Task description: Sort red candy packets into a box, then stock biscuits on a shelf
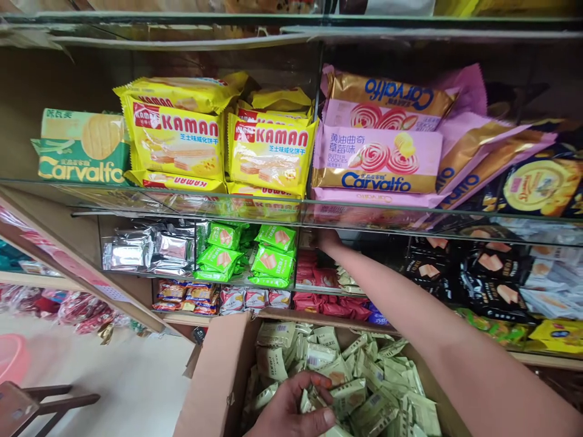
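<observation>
My left hand (289, 405) is in the open cardboard box (214, 373), its thumb and fingers curled around a small pale green snack packet (308, 402). Many more pale green snack packets (373, 413) fill the box loosely. My right arm stretches across the box to the middle shelf. There my right hand (328, 240) is deep under the glass, its fingers hidden and blurred, so any hold is unclear. Just below that hand lie red packets (316, 276) and a few pale packets (347, 280). Bright green wafer packets (273, 255) are stacked to its left.
Above, the glass shelf (255, 209) holds yellow wafer packs (177, 139), pink cookie packs (378, 158) and a green biscuit pack (82, 149). Black packets (496, 267) sit right of my arm. A wooden stool (20, 403) and pink basin (11, 358) stand at lower left.
</observation>
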`<state>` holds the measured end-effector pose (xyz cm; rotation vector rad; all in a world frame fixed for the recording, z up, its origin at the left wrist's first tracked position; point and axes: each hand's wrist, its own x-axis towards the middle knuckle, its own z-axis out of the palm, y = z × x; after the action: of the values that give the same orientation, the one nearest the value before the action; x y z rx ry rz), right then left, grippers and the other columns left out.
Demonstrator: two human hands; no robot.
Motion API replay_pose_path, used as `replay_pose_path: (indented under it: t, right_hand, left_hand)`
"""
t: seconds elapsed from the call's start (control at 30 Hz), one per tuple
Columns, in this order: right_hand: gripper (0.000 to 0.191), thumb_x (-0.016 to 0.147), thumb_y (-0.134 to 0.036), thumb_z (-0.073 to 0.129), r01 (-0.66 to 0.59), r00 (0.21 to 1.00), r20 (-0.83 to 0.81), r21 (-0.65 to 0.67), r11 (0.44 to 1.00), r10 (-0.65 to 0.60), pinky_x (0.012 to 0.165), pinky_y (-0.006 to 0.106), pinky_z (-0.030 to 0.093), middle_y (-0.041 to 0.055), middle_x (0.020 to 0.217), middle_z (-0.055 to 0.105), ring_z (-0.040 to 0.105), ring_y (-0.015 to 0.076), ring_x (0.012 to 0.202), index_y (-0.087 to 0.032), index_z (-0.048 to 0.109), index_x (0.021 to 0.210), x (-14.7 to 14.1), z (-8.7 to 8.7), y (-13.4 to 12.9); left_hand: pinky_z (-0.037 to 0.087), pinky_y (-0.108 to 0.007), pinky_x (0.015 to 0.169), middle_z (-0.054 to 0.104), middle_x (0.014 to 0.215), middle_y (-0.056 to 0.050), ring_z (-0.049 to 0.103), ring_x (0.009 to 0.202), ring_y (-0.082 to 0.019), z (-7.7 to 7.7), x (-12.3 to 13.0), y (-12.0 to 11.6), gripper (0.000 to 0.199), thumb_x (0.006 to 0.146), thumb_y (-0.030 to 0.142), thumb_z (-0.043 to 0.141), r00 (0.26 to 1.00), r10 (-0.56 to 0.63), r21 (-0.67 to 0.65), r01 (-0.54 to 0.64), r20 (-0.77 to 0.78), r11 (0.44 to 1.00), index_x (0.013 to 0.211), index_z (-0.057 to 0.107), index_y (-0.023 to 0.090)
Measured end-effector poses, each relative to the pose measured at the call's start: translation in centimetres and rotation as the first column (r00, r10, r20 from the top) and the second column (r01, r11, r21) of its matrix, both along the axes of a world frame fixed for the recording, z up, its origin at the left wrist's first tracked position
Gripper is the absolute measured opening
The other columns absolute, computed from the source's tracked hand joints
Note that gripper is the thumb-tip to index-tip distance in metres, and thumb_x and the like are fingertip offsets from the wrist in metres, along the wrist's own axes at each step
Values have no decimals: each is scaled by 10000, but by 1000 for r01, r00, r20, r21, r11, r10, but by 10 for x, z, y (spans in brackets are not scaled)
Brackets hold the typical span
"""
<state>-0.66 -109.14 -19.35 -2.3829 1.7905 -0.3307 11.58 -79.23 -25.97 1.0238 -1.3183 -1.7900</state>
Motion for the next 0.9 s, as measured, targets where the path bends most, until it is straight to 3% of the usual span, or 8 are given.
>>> replay_pose_path:
  t: [0.23, 0.57, 0.9]
  right_hand:
    - [249, 825, -288, 481, -31, 999, -26, 40, 999, 32, 740, 359, 466, 59, 1035, 548, 549, 168, 883, -153, 520, 1030, -1, 6, 3]
    - [279, 825, -288, 480, -45, 995, -86, 79, 996, 52, 739, 372, 468, 65, 1059, 534, 545, 175, 887, -148, 499, 1065, -3, 9, 4]
    - [267, 819, -284, 492, -40, 995, -90, 57, 998, 45, 730, 361, 470, 61, 1030, 548, 551, 170, 875, -143, 509, 1045, -1, 7, 7]
  left_hand:
    - [280, -212, 600, 477, 898, -5, 385, 658, -76, 3, 0, 0, 377, 672, 387, 626, 999, -7, 80, 10, -37, 997, 973, 485, 209]
    - [287, -215, 605, 492, 879, -7, 398, 673, -99, 6, -2, 0, 355, 661, 424, 617, 1000, -1, 20, 1, 16, 1000, 930, 509, 220]
    - [260, -197, 544, 487, 873, 7, 350, 585, -62, 6, -1, 1, 356, 654, 421, 626, 1000, -2, 58, 3, -15, 998, 933, 515, 230]
